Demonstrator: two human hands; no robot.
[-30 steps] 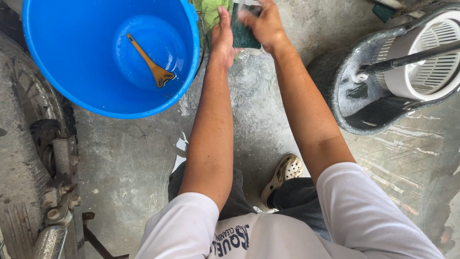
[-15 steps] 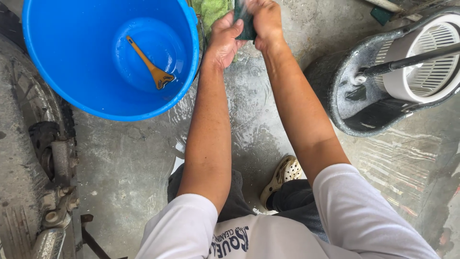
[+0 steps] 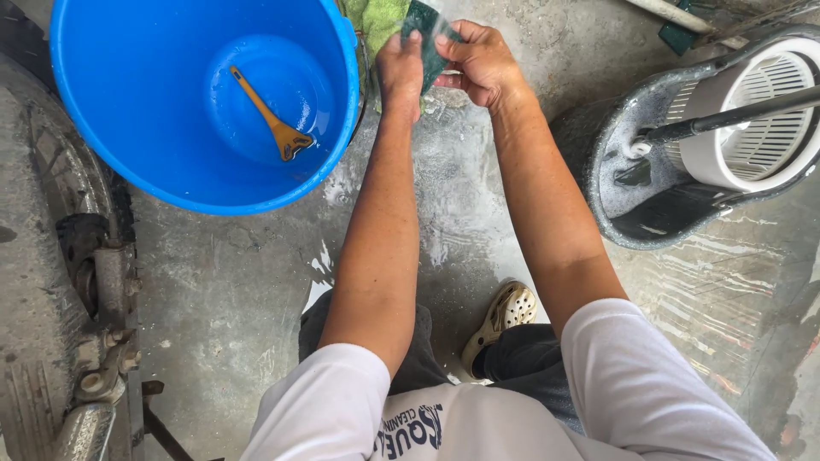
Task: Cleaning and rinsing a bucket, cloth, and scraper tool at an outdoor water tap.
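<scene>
Gripping a dark green scouring pad (image 3: 424, 38) near the top centre of the frame, the right hand (image 3: 480, 64) has its fingers closed on the pad's right side, while the left hand (image 3: 400, 68) pinches its left edge. Behind the hands lies a light green cloth (image 3: 380, 17). At upper left stands a blue bucket (image 3: 102, 128) with a yellow-handled brush (image 3: 266, 115) lying in its wet bottom. A grey mop bucket (image 3: 632, 196) sits at the right.
</scene>
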